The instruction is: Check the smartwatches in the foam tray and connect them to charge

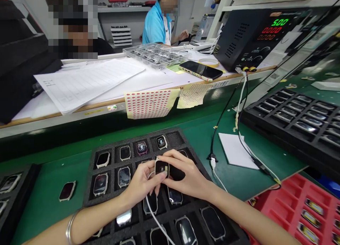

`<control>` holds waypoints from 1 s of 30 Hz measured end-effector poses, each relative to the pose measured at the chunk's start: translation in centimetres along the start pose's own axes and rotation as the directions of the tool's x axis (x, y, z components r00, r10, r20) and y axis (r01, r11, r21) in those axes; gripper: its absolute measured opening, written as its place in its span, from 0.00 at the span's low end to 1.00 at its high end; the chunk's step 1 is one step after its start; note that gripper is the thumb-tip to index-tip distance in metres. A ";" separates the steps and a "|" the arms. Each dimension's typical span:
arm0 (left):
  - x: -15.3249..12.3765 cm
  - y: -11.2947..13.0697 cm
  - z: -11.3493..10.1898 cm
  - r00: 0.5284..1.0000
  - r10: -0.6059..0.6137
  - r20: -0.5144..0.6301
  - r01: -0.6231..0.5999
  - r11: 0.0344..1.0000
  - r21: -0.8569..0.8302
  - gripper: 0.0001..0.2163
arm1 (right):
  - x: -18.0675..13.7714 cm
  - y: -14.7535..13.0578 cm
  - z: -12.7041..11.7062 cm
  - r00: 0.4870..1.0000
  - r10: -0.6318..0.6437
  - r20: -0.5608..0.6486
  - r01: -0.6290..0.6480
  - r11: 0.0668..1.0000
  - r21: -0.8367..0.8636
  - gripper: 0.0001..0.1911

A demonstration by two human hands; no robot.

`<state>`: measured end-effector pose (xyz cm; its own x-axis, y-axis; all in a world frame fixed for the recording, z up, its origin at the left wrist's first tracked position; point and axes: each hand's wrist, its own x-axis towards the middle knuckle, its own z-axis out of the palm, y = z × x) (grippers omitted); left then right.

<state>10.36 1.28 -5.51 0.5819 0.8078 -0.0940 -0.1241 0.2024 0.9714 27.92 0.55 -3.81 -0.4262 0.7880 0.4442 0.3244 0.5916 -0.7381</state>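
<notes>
A smartwatch body without a strap (160,166) is held above the foam tray between both hands, its screen lit. My left hand (143,177) grips its lower left side, with the thumb on the front. A white cable (156,216) runs up to this hand; its end is hidden behind the fingers. My right hand (187,172) is closed on the top and right edge of the same watch. Beneath lies a black foam tray (111,146) with several watch bodies in its pockets. Two of them, a purple-framed watch (141,148) and a silver watch (161,142), show lit faces.
A loose watch (67,191) lies left of the tray on the green mat. At right are another watch tray (265,121), a white pad (236,151) and a red tray (287,195). A power supply (239,39) and a phone (202,70) stand on the shelf. Two people sit beyond.
</notes>
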 end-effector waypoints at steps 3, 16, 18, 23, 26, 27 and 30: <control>0.0 0.1 0.0 1.000 -0.002 0.013 0.002 1.000 0.007 0.12 | -0.1 -0.1 -0.1 1.000 0.009 0.003 -0.009 1.000 0.000 0.22; -0.3 1.2 -0.1 0.982 -0.049 0.185 0.096 0.962 -0.256 0.11 | 0.3 0.3 -1.8 0.993 0.061 0.104 -0.098 0.913 0.396 0.17; -0.4 1.2 -0.1 0.980 -0.025 0.198 0.077 0.963 -0.258 0.11 | 0.2 0.2 -1.7 0.994 0.058 0.095 -0.091 0.913 0.397 0.16; -0.6 1.1 0.2 0.995 -0.020 0.100 0.037 0.985 -0.169 0.12 | 0.1 -0.1 -1.5 0.994 0.045 0.102 -0.077 0.937 0.342 0.18; -0.6 1.0 0.5 1.000 -0.025 0.009 0.026 0.997 -0.074 0.14 | 0.0 -0.2 -1.3 0.994 0.038 0.101 -0.061 0.972 0.229 0.25; -0.6 1.0 0.5 1.000 -0.026 -0.003 0.026 0.999 -0.046 0.14 | 0.0 -0.3 -1.3 0.994 0.034 0.106 -0.054 0.980 0.193 0.27; -0.6 1.0 0.6 1.000 -0.018 -0.009 0.018 1.000 0.006 0.15 | -0.1 -0.3 -1.1 0.993 0.028 0.111 -0.043 0.990 0.134 0.29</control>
<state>10.39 0.65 -4.37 0.5769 0.8089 -0.1131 -0.1089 0.2134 0.9709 28.78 0.44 -3.11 -0.5082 0.7805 0.3640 0.2263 0.5288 -0.8180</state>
